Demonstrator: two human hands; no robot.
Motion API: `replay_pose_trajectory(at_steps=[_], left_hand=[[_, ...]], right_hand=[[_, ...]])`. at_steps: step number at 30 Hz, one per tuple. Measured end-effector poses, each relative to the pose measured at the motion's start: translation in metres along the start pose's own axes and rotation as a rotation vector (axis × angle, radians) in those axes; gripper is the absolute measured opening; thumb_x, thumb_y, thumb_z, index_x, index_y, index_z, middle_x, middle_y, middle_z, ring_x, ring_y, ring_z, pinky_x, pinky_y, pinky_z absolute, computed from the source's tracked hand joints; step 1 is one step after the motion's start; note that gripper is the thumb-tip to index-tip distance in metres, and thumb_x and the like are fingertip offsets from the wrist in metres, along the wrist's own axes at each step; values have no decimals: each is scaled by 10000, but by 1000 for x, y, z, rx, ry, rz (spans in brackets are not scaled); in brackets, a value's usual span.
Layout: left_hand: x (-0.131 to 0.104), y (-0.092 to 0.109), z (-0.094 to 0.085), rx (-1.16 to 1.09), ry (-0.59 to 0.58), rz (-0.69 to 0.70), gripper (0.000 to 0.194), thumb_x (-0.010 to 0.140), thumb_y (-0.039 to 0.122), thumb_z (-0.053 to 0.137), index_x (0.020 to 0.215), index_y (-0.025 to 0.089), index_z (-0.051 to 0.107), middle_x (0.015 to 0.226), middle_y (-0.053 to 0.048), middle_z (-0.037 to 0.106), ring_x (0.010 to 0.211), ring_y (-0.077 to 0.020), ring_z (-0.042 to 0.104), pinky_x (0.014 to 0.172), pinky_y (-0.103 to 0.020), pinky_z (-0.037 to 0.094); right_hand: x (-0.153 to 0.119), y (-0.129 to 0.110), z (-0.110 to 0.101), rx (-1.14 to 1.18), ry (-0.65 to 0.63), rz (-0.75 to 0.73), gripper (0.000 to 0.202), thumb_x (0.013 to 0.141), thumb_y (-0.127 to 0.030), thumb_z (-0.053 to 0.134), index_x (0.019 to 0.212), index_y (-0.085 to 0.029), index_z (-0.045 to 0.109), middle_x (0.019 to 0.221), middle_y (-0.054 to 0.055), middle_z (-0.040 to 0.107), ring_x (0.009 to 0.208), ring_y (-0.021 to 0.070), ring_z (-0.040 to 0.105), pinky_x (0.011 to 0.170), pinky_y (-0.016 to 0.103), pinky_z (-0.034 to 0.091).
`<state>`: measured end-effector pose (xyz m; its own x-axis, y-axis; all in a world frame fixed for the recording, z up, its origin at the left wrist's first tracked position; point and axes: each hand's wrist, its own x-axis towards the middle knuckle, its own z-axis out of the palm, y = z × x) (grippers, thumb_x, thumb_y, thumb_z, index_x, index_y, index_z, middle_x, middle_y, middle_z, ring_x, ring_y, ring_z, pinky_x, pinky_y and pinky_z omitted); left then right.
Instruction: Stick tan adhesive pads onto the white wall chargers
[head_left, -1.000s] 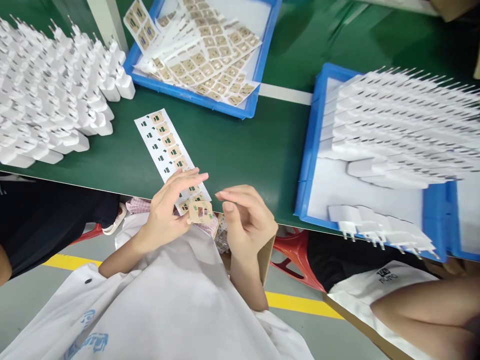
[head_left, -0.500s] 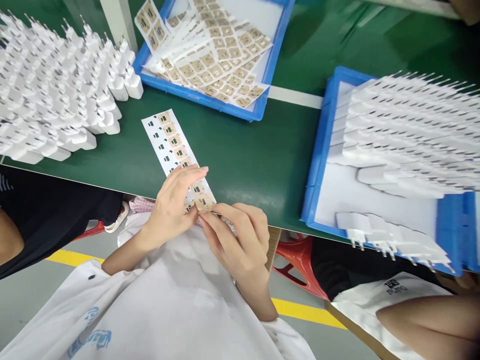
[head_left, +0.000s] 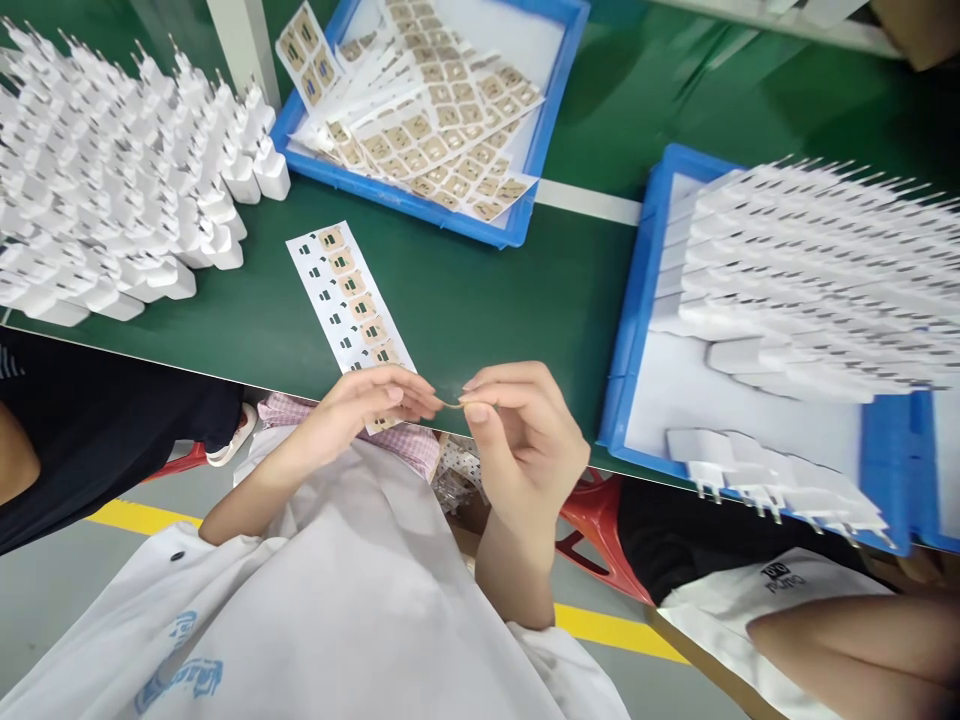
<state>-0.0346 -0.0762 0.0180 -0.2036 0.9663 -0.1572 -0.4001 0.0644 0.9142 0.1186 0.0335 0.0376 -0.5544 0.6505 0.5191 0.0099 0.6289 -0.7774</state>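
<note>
My right hand (head_left: pixel 529 435) pinches a small tan sticker (head_left: pixel 452 405) between thumb and fingertips, just above the table's front edge. The sticker is seen nearly edge-on and bends slightly. My left hand (head_left: pixel 367 400) is beside it with fingers stretched out, its fingertips at the sticker's left end; whether they grip it cannot be made out. Beneath the left hand lies a white backing sheet (head_left: pixel 345 312), one row still carrying tan stickers with dark cut-outs and the other row bare backing. The hand covers part of the sheet's near end.
A blue tray (head_left: pixel 405 193) at the back holds piled sticker sheets. White plug adapters (head_left: pixel 120 200) stand in rows at the left. More white plugs (head_left: pixel 795 260) fill a blue tray (head_left: pixel 628 330) at the right. Other people sit on both sides; red stools (head_left: pixel 600 530) show below.
My right hand has lifted up and rightward off the sheet with the sticker. My left hand has shifted slightly right, its fingers flatter, uncovering more of the sheet.
</note>
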Motion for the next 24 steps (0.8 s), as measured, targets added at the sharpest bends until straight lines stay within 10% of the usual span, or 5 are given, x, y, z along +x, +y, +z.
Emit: replay_pose_trajectory(at_steps=[4, 12, 17, 24], left_hand=[[5, -1, 2, -288, -193, -155, 502, 882, 663, 622, 1018, 210, 791, 1086, -144, 836, 1027, -359, 809, 912, -526, 661], [-1, -2, 11, -206, -110, -83, 571, 733, 679, 848, 1068, 222, 787, 1043, -118, 831, 973, -310, 814, 905, -463, 663], [-7, 4, 10, 96, 28, 192, 505, 780, 656, 822, 1062, 239, 782, 1136, -120, 819, 1137, -298, 775, 991, -439, 637], [-8, 8, -5, 510, -31, 604, 413, 876, 413, 821, 1253, 285, 715, 1221, -96, 801, 1341, -286, 673, 1113, -489, 572]], right_hand=[[1, 2, 3, -34, -8, -153, 106, 994, -189, 604, 952, -261, 669, 889, 15, 688, 788, 182, 651, 691, 348, 518], [-3, 9, 4, -79, 20, -296, 92, 1018, -212, 588, 993, -260, 662, 903, 26, 703, 823, 194, 668, 695, 352, 515], [-7, 11, 2, 40, 43, -177, 146, 1038, -327, 576, 981, -258, 692, 884, 28, 714, 803, 194, 665, 695, 355, 521], [5, -4, -7, 356, -318, 170, 180, 975, -311, 672, 815, -229, 686, 771, 7, 676, 690, 156, 616, 607, 277, 477]])
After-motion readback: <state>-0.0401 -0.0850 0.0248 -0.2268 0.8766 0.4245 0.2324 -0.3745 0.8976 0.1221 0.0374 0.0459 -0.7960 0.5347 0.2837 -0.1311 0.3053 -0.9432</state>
